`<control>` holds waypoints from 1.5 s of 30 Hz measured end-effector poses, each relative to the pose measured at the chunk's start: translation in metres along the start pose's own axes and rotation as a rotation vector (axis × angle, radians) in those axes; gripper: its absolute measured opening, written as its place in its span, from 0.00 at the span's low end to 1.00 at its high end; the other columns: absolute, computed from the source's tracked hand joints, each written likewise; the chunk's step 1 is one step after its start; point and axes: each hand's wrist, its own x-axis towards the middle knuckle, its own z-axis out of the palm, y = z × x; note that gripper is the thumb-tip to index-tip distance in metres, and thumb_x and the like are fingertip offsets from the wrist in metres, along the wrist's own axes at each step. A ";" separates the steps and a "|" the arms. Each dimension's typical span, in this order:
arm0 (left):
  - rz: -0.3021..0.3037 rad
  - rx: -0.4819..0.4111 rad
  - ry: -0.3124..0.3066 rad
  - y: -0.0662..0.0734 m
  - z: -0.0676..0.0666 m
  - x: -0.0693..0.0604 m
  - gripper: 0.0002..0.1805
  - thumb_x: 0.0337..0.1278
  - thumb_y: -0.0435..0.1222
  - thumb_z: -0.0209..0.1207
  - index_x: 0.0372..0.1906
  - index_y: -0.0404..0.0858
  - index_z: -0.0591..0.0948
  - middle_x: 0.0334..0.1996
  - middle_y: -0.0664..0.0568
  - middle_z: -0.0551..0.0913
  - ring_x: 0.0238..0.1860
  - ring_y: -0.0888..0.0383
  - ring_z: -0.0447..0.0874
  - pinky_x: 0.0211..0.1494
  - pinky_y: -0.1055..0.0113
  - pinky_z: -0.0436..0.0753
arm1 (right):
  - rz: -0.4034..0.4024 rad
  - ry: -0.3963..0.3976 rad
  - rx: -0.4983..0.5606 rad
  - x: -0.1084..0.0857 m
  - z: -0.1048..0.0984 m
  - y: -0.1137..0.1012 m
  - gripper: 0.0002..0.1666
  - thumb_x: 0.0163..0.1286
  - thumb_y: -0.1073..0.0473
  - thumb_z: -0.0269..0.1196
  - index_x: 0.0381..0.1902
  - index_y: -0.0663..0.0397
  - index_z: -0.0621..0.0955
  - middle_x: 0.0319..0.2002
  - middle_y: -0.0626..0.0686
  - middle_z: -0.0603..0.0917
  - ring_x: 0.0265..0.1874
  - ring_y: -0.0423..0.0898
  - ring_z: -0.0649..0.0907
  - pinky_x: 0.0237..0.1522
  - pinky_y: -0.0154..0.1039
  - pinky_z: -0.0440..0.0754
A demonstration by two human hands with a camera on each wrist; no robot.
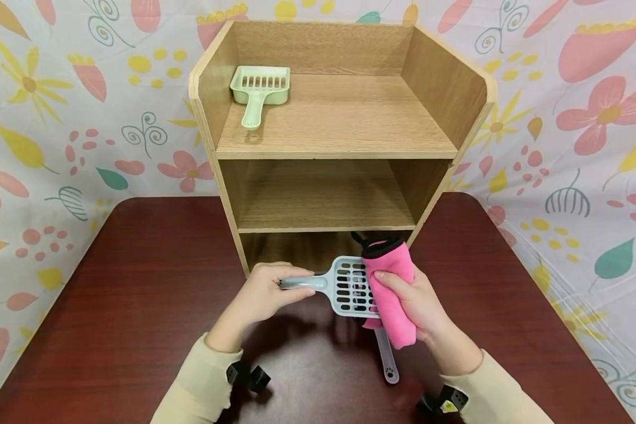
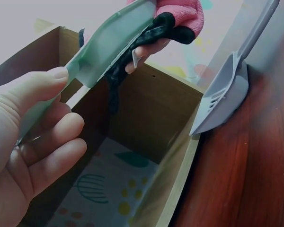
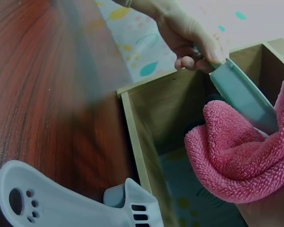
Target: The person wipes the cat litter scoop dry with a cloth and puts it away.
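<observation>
A light blue slotted scoop (image 1: 344, 287) is held level above the table, its handle pinched between thumb and fingers of the left hand (image 1: 265, 291). The right hand (image 1: 421, 300) grips a pink cloth with black edging (image 1: 394, 294), wrapped over the scoop's right edge. In the left wrist view the left hand (image 2: 42, 127) holds the scoop (image 2: 109, 42) by its handle, and the cloth (image 2: 184, 19) touches its far end. The right wrist view shows the pink cloth (image 3: 241, 156) around the scoop (image 3: 246, 94); the right hand's fingers are mostly hidden there.
A wooden shelf unit (image 1: 336, 154) stands at the back of the dark red table (image 1: 153, 306). On its top board, at left, a green scoop (image 1: 254, 109) rests in a green tray (image 1: 280, 97). A grey scoop (image 1: 387, 359) lies beneath the cloth, its handle toward the front.
</observation>
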 end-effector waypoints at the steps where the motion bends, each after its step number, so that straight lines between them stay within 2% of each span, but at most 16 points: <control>1: 0.011 0.002 0.004 0.000 -0.001 0.000 0.13 0.42 0.32 0.71 0.38 0.36 0.87 0.31 0.49 0.88 0.32 0.60 0.84 0.36 0.70 0.81 | 0.000 0.006 -0.002 -0.001 0.001 0.000 0.20 0.67 0.55 0.60 0.54 0.49 0.68 0.34 0.54 0.86 0.31 0.54 0.87 0.28 0.66 0.78; 11: 0.089 0.061 0.058 -0.001 -0.003 0.001 0.13 0.40 0.31 0.71 0.37 0.35 0.87 0.30 0.49 0.87 0.30 0.59 0.84 0.34 0.72 0.80 | -0.027 0.008 0.016 -0.003 0.002 -0.002 0.19 0.68 0.56 0.59 0.54 0.48 0.67 0.34 0.52 0.85 0.32 0.54 0.87 0.27 0.65 0.79; 16: 0.139 0.106 0.137 -0.002 0.000 0.002 0.13 0.39 0.31 0.71 0.37 0.35 0.87 0.30 0.48 0.87 0.30 0.58 0.84 0.32 0.75 0.78 | -0.043 0.061 0.044 -0.003 0.007 0.003 0.15 0.70 0.58 0.56 0.52 0.50 0.69 0.35 0.49 0.85 0.28 0.47 0.87 0.28 0.54 0.83; 20: 0.159 0.134 0.185 -0.003 0.011 0.002 0.13 0.40 0.32 0.71 0.37 0.35 0.87 0.28 0.50 0.87 0.26 0.62 0.80 0.29 0.78 0.76 | -0.045 0.146 0.160 -0.002 0.015 0.007 0.11 0.71 0.60 0.52 0.50 0.51 0.68 0.33 0.48 0.84 0.26 0.46 0.86 0.27 0.48 0.84; 23: 0.193 0.157 0.224 -0.002 0.021 0.001 0.13 0.40 0.31 0.71 0.37 0.36 0.87 0.26 0.51 0.86 0.23 0.62 0.77 0.27 0.77 0.75 | -0.081 0.267 0.255 0.001 0.023 0.010 0.10 0.71 0.61 0.51 0.49 0.51 0.68 0.30 0.47 0.83 0.24 0.45 0.86 0.25 0.46 0.83; 27: 0.228 0.190 0.270 0.000 0.034 -0.001 0.14 0.40 0.31 0.71 0.37 0.35 0.86 0.25 0.51 0.84 0.24 0.62 0.77 0.28 0.76 0.76 | -0.138 0.430 0.348 0.007 0.031 0.013 0.11 0.69 0.62 0.54 0.48 0.48 0.69 0.32 0.44 0.81 0.28 0.40 0.84 0.30 0.36 0.83; 30: 0.227 0.210 0.278 0.000 0.043 -0.003 0.14 0.42 0.33 0.70 0.39 0.34 0.85 0.26 0.50 0.85 0.25 0.60 0.79 0.30 0.74 0.78 | -0.157 0.499 0.404 0.010 0.036 0.017 0.14 0.68 0.61 0.57 0.49 0.44 0.69 0.36 0.43 0.80 0.31 0.38 0.82 0.34 0.33 0.82; 32: 0.222 0.212 0.278 0.000 0.047 -0.004 0.14 0.43 0.33 0.70 0.39 0.34 0.84 0.27 0.49 0.85 0.26 0.60 0.80 0.31 0.73 0.79 | -0.164 0.533 0.429 0.011 0.039 0.020 0.15 0.68 0.60 0.59 0.49 0.44 0.69 0.36 0.43 0.79 0.30 0.37 0.81 0.32 0.32 0.81; 39: 0.243 0.206 0.269 0.003 0.059 -0.006 0.14 0.44 0.32 0.69 0.39 0.32 0.82 0.29 0.48 0.84 0.28 0.59 0.81 0.33 0.73 0.80 | -0.149 0.507 0.489 0.012 0.052 0.028 0.15 0.68 0.60 0.58 0.50 0.47 0.67 0.38 0.43 0.79 0.37 0.36 0.81 0.42 0.29 0.79; 41: 0.241 0.216 0.265 0.003 0.060 -0.006 0.15 0.42 0.30 0.68 0.40 0.32 0.81 0.29 0.48 0.83 0.28 0.59 0.81 0.33 0.73 0.80 | -0.134 0.476 0.507 0.012 0.056 0.030 0.13 0.68 0.62 0.57 0.48 0.48 0.68 0.37 0.43 0.78 0.36 0.36 0.80 0.41 0.27 0.78; 43: 0.230 0.230 0.254 0.004 0.061 -0.007 0.16 0.40 0.29 0.67 0.40 0.33 0.81 0.29 0.48 0.84 0.29 0.59 0.81 0.34 0.74 0.80 | -0.112 0.452 0.527 0.012 0.058 0.031 0.09 0.68 0.63 0.55 0.44 0.50 0.69 0.32 0.43 0.78 0.30 0.36 0.79 0.34 0.28 0.77; 45: 0.232 0.248 0.239 0.004 0.062 -0.007 0.16 0.40 0.28 0.67 0.41 0.33 0.81 0.31 0.48 0.84 0.30 0.59 0.82 0.35 0.73 0.81 | -0.098 0.425 0.545 0.012 0.060 0.032 0.05 0.68 0.64 0.54 0.40 0.51 0.70 0.29 0.43 0.77 0.27 0.36 0.79 0.31 0.28 0.76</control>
